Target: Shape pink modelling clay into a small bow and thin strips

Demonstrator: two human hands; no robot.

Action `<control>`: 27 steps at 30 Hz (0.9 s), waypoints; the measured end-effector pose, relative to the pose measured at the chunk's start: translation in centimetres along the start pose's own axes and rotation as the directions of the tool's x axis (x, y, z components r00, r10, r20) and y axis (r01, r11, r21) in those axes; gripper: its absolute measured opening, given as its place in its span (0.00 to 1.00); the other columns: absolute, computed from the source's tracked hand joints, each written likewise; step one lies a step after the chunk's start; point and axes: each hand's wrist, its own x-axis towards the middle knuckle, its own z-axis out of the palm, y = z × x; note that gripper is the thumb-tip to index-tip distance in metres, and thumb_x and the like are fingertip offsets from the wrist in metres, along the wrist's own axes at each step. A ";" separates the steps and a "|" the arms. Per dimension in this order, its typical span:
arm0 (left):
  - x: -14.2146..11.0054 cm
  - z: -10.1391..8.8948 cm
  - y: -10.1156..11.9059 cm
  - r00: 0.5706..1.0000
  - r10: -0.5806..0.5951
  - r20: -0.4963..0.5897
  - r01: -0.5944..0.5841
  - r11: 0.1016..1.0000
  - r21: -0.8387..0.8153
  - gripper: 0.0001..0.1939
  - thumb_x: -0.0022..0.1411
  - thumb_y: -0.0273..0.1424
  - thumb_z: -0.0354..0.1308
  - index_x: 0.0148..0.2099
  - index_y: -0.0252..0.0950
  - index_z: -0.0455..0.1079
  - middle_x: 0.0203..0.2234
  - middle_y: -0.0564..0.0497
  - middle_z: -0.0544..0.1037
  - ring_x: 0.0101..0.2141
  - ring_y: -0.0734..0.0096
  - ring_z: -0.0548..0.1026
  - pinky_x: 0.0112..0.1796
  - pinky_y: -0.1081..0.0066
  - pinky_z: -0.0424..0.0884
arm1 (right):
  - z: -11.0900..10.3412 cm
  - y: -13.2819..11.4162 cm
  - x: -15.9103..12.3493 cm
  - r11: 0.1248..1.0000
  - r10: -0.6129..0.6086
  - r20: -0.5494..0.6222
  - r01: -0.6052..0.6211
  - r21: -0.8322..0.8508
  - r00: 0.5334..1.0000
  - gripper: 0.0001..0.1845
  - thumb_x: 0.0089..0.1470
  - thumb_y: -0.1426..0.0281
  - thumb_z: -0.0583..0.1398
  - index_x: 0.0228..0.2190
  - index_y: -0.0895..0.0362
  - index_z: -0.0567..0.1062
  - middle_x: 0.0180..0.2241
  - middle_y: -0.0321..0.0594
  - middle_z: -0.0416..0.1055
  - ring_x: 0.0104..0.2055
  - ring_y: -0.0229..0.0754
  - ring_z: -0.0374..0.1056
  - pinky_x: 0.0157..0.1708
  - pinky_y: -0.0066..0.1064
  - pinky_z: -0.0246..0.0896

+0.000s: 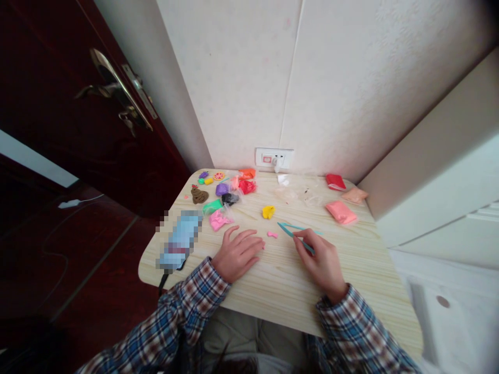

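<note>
My left hand (238, 252) lies flat on the light wooden table (362, 270), fingers stretched out and slightly spread, holding nothing. Just beyond its fingertips sits a small pink clay piece (272, 235). My right hand (322, 262) is closed on a teal plastic sculpting tool (291, 229), whose pointed end reaches toward the pink piece. A yellow clay lump (268, 211) lies a little farther back, between the two hands.
Several clay bags and small clay figures (224, 192) crowd the table's back left. Pink, peach and red clay packs (341, 211) lie at the back right. A blurred-out flat object (179, 241) rests at the left edge. A wall socket (274, 157) and dark door (78, 114) stand behind.
</note>
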 end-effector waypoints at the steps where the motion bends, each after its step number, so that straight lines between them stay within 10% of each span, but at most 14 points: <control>1: -0.2 -0.1 0.1 1.000 0.019 0.002 -0.019 1.000 0.023 0.15 0.65 0.30 0.51 0.53 0.38 0.67 0.46 0.45 0.77 0.53 0.59 0.68 0.56 0.47 0.51 | 0.0 0.0 0.0 1.000 -0.002 0.001 0.002 0.001 1.000 0.11 0.59 0.64 0.52 0.34 0.56 0.71 0.24 0.36 0.70 0.27 0.36 0.66 0.27 0.27 0.58; 27: -0.2 -0.6 1.2 1.000 -0.014 0.004 0.014 0.998 0.068 0.15 0.66 0.28 0.49 0.54 0.38 0.66 0.47 0.50 0.77 0.50 0.64 0.69 0.56 0.53 0.44 | 0.3 0.2 0.0 0.999 -0.032 0.000 0.032 0.005 1.000 0.10 0.60 0.64 0.52 0.34 0.55 0.70 0.26 0.37 0.72 0.28 0.37 0.68 0.29 0.27 0.59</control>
